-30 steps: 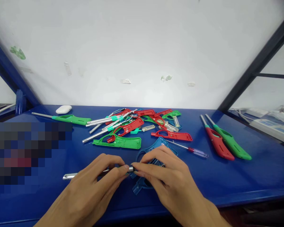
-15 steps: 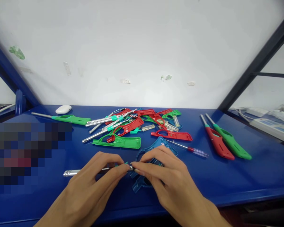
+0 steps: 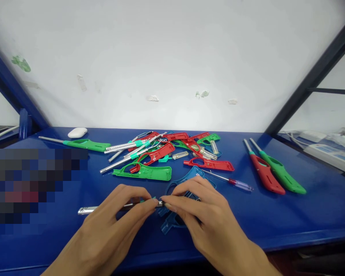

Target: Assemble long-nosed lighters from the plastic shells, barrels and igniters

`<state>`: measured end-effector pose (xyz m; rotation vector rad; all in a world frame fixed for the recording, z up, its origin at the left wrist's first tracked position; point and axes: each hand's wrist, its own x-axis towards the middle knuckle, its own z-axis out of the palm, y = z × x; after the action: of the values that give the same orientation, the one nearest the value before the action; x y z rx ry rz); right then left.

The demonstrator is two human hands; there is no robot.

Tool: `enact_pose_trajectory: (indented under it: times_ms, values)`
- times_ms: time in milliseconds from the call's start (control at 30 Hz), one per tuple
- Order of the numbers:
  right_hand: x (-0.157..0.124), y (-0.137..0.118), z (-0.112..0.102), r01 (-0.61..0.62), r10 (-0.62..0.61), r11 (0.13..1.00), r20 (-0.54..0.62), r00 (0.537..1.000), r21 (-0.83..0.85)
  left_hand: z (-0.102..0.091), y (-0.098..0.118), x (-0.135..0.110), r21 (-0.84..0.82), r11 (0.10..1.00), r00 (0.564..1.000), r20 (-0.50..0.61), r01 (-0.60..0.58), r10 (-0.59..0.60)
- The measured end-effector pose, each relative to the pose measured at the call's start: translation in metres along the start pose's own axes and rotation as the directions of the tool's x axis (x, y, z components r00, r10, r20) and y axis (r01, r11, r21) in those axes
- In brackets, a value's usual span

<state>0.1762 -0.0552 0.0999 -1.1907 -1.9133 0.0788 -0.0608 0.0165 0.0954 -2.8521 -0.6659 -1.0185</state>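
My left hand (image 3: 115, 222) is closed around a silver metal lighter tube (image 3: 87, 210), whose slotted end sticks out to the left. Thumb and finger of my right hand (image 3: 209, 214) pinch a small dark part (image 3: 162, 204) at the tube's other end; the fingertips hide most of it. The two hands almost meet. Below and behind my right hand lie blue lighter shell halves (image 3: 167, 225), partly covered by it. A green shell half (image 3: 156, 173) rests just beyond my hands.
Farther back is a pile of red shell halves (image 3: 161, 153), metal tubes (image 3: 123, 146) and clear fuel tanks (image 3: 180, 155). A screwdriver (image 3: 240, 185) lies right of it. Whole lighters, red (image 3: 266, 174) and green (image 3: 284, 174), lie at right; another green lighter (image 3: 87, 145) and a white case (image 3: 77, 133) at left.
Almost nothing differs. My right fingertips have shifted very slightly to the right at the tube's end, and a little more of the dark part shows between the hands.
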Motion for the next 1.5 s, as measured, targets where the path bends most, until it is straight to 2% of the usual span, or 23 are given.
enact_pose_trajectory:
  times_ms: [100, 267, 433, 600, 733, 900, 1000, 1200, 1500]
  values:
    - [-0.001, 0.001, 0.001, -0.001, 0.001, 1.0, -0.003, 1.0, -0.002, 0.0, -0.001, 0.0, -0.01, 1.0, 1.0, -0.022, -0.014, 0.014]
    - [0.0, 0.001, 0.001, -0.007, 0.007, 1.0, 0.005, 1.0, 0.0, 0.0, -0.004, -0.007, -0.005, 1.0, 0.998, 0.058, 0.012, -0.012]
    - [0.002, -0.003, -0.001, -0.031, 0.03, 0.999, 0.02, 0.999, 0.026, 0.002, -0.007, -0.011, -0.04, 0.998, 0.998, 0.045, -0.045, 0.047]
    - [0.004, -0.004, -0.001, -0.059, 0.057, 0.997, 0.031, 0.998, 0.045, 0.004, -0.012, -0.018, -0.006, 0.995, 0.992, 0.081, -0.1, 0.1]
    - [0.005, -0.004, -0.002, -0.073, 0.07, 0.996, 0.055, 0.996, 0.049, 0.004, -0.012, -0.026, -0.028, 0.995, 0.987, 0.129, -0.093, 0.096]
    - [0.004, -0.004, -0.002, -0.083, 0.08, 0.995, 0.057, 0.995, 0.051, 0.004, -0.012, -0.029, -0.015, 0.998, 0.991, 0.117, -0.063, 0.064]
    - [0.006, -0.005, -0.002, -0.075, 0.074, 0.996, 0.021, 0.997, 0.04, 0.005, -0.011, -0.024, -0.015, 0.998, 0.993, 0.103, -0.061, 0.063]
    - [0.01, -0.013, -0.006, -0.03, 0.029, 1.0, -0.192, 0.981, -0.001, 0.003, -0.006, -0.01, -0.02, 0.997, 0.997, 0.024, -0.077, 0.078]
    - [0.008, -0.014, -0.007, -0.016, 0.02, 0.999, -0.117, 0.993, 0.033, 0.003, -0.008, -0.011, -0.027, 0.995, 0.995, 0.024, -0.093, 0.093]
